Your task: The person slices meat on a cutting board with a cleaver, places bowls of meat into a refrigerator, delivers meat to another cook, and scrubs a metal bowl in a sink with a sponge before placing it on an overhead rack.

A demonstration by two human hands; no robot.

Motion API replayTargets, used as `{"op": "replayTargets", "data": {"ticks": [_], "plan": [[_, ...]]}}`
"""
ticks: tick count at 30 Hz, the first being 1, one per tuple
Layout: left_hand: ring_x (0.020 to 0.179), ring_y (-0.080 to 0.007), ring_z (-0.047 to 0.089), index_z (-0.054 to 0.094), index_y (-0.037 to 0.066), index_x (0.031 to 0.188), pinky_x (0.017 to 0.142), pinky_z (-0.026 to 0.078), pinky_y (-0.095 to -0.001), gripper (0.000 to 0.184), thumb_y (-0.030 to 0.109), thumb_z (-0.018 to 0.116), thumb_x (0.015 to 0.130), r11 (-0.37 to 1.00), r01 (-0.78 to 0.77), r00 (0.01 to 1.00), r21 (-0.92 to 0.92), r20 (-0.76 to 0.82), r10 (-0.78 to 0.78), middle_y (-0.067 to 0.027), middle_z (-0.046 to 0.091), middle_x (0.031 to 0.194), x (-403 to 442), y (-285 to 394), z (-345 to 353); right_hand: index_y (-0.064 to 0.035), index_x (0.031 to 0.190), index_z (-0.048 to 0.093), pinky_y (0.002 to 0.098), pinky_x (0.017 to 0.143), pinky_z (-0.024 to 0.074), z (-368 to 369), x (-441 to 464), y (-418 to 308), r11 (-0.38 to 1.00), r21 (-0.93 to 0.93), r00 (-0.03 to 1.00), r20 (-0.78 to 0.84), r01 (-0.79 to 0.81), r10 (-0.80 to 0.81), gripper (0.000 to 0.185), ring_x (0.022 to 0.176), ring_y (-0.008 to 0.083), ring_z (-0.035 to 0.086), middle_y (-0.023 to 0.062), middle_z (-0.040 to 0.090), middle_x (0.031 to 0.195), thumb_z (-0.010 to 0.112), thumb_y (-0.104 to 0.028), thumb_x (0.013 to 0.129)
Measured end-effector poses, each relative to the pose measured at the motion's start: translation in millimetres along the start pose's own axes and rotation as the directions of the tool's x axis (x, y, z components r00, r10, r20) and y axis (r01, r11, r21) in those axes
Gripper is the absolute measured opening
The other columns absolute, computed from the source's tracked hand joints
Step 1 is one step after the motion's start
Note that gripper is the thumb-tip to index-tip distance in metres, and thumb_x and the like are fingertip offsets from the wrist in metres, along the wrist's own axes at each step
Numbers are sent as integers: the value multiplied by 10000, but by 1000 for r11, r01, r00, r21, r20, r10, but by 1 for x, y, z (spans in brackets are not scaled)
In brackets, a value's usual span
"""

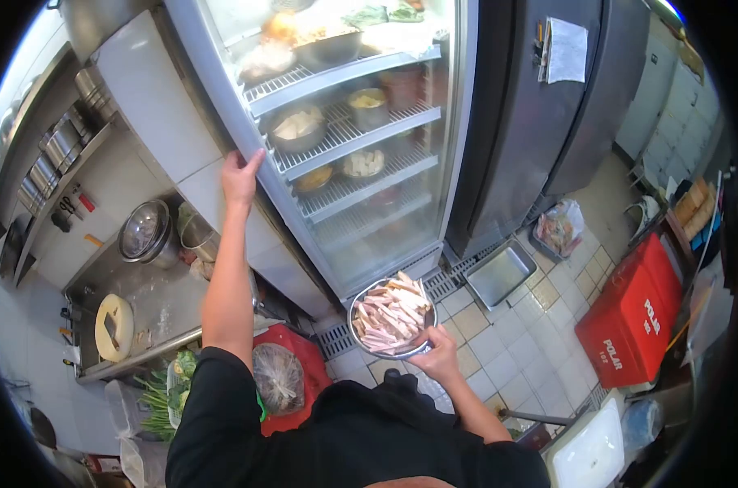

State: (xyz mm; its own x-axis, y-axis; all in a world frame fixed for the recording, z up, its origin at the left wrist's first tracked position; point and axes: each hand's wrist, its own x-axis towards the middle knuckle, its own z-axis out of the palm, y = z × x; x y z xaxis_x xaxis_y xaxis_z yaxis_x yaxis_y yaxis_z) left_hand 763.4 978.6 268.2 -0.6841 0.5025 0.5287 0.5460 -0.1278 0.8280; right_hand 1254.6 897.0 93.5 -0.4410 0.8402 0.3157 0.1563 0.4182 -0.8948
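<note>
A tall glass-door fridge stands in front of me, its door closed, with bowls and pots of food showing on its wire shelves. My left hand is at the left edge of the door frame, its fingers curled against it. In my right hand is the rim of a round metal bowl, held low in front of the fridge. Pale pinkish strips of food fill this bowl. The thumb lies over the rim, and the other fingers are mostly hidden beneath it.
A steel sink with metal bowls is at the left. On the floor are a metal tray and a bagged container. A red Polar box stands at the right, a red container with a plastic bag near my left elbow.
</note>
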Motion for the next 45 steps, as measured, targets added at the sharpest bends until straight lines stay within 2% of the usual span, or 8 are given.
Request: {"op": "replayTargets", "data": {"ticks": [11,14,18,24,27,32,36,45], "plan": [[720,-97,600,657,16,924,655,511,-280,327,222,870,786,983,-107,961,-151,237,141,-26,678,810,-128,105,-1,-69,759,663,341,639,482,60,-13,-37,995,93,960,273,36,-60,342,717,226,601,83,606,766,935,-200,599],[727,-106,603,657,13,907,673,520,-279,292,210,849,808,946,-313,892,-91,314,325,-36,667,800,-151,112,-2,-65,758,661,343,647,491,83,-18,-41,994,112,950,310,9,-44,324,733,227,617,84,613,771,932,-184,626],[776,-91,617,671,-3,939,719,520,-257,226,162,798,850,925,-234,725,-300,580,371,-29,655,824,-132,130,-21,-58,746,645,328,649,486,94,-15,-56,994,107,957,283,29,-59,336,719,214,615,82,612,777,935,-177,626],[767,-95,605,653,17,1064,719,529,-268,279,136,780,846,964,-245,806,-102,530,261,-42,636,860,-54,160,-1,-52,741,634,322,637,469,90,0,-61,985,161,973,207,68,-101,346,711,207,599,81,611,769,931,-170,608],[816,-120,621,625,-1,1142,729,539,-276,361,138,776,845,888,-447,775,-111,447,446,-88,624,1008,-10,159,36,-65,716,642,324,640,459,80,19,-64,997,66,981,188,44,-56,339,700,195,600,64,646,756,919,-211,585],[989,-336,631,388,-22,1421,878,539,-402,760,181,787,806,847,-526,795,79,399,457,-256,428,1361,47,158,106,-51,746,629,339,641,473,64,50,-42,999,51,991,136,2,-9,372,717,232,605,89,615,770,934,-209,603],[1194,-433,571,441,2,1426,984,492,-457,783,306,795,798,665,-650,752,367,189,631,-291,487,1406,102,122,158,-53,737,625,341,623,466,45,76,-20,999,12,997,71,34,-35,373,687,224,580,81,601,756,935,-213,605],[821,-271,695,701,49,1062,784,525,-375,471,346,823,717,849,-410,911,334,202,361,-174,722,850,137,126,155,-38,701,605,304,564,421,14,133,1,998,47,998,-42,49,-47,356,647,174,537,69,560,722,923,-141,578]]}}
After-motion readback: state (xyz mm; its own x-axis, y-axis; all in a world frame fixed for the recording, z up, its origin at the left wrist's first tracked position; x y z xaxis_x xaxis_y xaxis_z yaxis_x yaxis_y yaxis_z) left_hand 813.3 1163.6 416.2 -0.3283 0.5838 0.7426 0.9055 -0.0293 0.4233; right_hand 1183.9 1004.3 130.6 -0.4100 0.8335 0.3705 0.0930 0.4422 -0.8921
